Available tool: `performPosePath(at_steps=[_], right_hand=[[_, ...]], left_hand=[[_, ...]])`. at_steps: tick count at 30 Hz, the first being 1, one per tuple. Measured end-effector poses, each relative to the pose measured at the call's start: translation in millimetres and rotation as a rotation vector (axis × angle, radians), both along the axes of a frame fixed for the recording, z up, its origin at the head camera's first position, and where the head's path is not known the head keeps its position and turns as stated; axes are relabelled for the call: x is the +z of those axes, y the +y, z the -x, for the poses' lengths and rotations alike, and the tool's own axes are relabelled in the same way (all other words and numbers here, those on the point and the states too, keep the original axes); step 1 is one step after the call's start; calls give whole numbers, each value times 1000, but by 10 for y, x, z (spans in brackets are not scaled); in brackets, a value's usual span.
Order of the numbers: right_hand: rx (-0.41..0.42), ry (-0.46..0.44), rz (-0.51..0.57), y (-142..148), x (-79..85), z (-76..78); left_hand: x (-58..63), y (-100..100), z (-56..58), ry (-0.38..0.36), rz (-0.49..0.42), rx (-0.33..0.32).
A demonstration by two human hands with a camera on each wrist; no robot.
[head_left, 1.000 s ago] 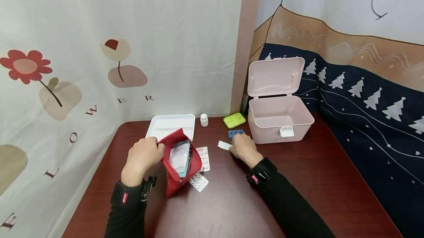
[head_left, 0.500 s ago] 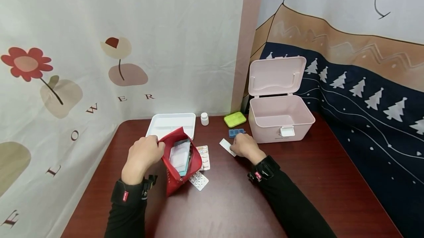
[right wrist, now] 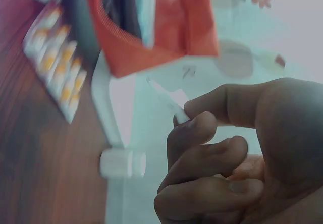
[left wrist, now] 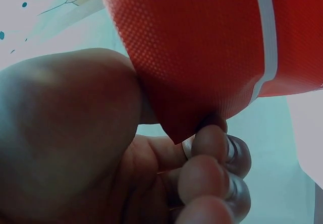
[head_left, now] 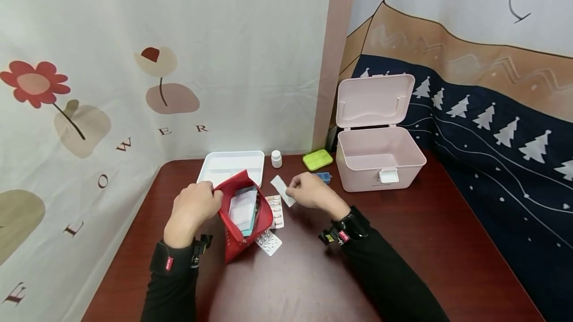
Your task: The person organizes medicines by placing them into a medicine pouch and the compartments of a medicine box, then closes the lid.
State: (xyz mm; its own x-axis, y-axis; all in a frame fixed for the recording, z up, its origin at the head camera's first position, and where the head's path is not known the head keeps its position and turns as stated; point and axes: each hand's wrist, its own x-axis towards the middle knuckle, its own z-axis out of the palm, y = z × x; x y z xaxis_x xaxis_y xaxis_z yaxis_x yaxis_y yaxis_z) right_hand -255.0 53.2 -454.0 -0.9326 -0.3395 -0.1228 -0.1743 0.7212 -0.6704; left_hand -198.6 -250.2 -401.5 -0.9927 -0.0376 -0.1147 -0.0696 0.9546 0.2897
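Note:
My left hand (head_left: 191, 212) pinches the upper corner of a red zip pouch (head_left: 236, 246) between thumb and fingers and holds its mouth apart. Inside the pouch are flat white and teal packets (head_left: 242, 212). My right hand (head_left: 312, 191) grips a narrow, flat white strip packet (head_left: 280, 187) by its end, thumb against the curled index finger, to the right of the pouch. Partly behind the pouch lies a blister pack of orange-and-white capsules (head_left: 276, 212); a silver blister pack of round tablets (head_left: 270, 244) pokes out below it.
A white tray (head_left: 233, 160) sits behind the pouch, with a small white bottle (head_left: 276, 159) beside it. Farther right are a green case (head_left: 317, 160), a blue pill organizer (head_left: 324, 177) partly behind my right hand, and a pink box (head_left: 376, 180) with its lid up.
My right hand has picked the white strip packet up from near the blue organizer and carried it left toward the pouch. My left hand keeps its hold on the pouch.

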Motion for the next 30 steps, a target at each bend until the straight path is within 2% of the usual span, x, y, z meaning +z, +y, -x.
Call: performPosePath(at_steps=[5, 10, 16, 23, 30], right_hand=[[89, 20, -30, -328, 120, -90], [135, 21, -64, -636, 148, -200], [119, 77, -94, -881, 106, -213], [77, 23, -93, -1029, 45, -143], [49, 18, -99, -1132, 53, -97]], left_hand=[[-4, -10, -1, 1, 1, 5], [-8, -11, -9, -9, -3, 3], [0, 5, -9, -4, -5, 2], [2, 13, -12, -6, -15, 0], [-6, 13, -18, -1, -15, -7]])
